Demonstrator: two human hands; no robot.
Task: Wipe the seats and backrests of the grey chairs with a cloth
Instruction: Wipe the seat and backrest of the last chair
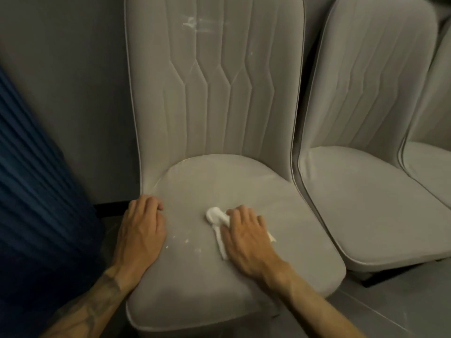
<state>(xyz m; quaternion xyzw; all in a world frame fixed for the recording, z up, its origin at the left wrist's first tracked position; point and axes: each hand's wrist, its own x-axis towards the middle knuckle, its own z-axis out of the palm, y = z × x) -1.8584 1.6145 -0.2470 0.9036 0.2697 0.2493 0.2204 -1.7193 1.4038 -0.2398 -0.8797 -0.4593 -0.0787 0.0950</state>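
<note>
- Three grey chairs stand side by side against a grey wall: the near chair (219,118) in the middle of the view, a second chair (366,118) just to its right, and a third chair (434,154) cut off by the right edge.
- One white cloth (216,219) and two bare hands are in view.
- The cloth is small and crumpled; it lies on the near chair's seat (244,186), toward the middle, with one strip trailing toward the front edge.
- The right hand (246,236) lies flat, palm down, on the cloth and presses it to the seat; the fingers are spread, not curled around it.
- The left hand (141,228) rests palm down on the seat's left edge, fingers loosely bent, holding nothing.
- White specks (186,240) dot the seat between the two hands, and a white smear (191,21) marks the stitched backrest near its top.
- A dark blue pleated fabric (31,167) fills the left side.
- No brand, label or writing can be read.
</note>
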